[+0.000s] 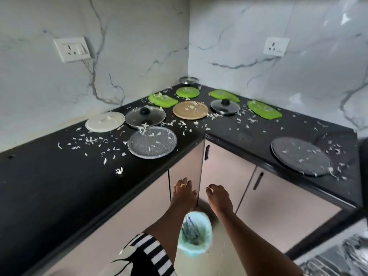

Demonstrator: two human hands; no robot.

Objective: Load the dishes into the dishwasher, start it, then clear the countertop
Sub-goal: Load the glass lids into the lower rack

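**Corner counter: lids and shreds everywhere, both hands low at cabinet**

Black L-shaped countertop point(49, 186) strewn with white shreds point(91, 140). Far left: white round lid point(105, 121), flat. Next to it, touching or nearly so, glass lid with black knob point(145, 117). Just in front, grey speckled plate point(152, 144) near counter edge, shreds on it. Behind: green lid point(162, 100), round green lid point(187, 92), steel dish point(188, 80) in the far corner. Middle: tan round lid point(190, 110). Right run: second glass lid point(225, 107), two more green lids point(223, 95) point(264, 112), dark speckled plate point(300, 155) close to front edge.

Below counter — left hand point(184, 193) flat on the cabinet door point(187, 166) edge, fingers extended, ring on one finger, nothing gripped. Right hand point(219, 198) loosely curled, empty, hanging just beside that door, apart from it. Bin with pale green liner point(196, 233) on floor between forearms. Dishwasher not in view.
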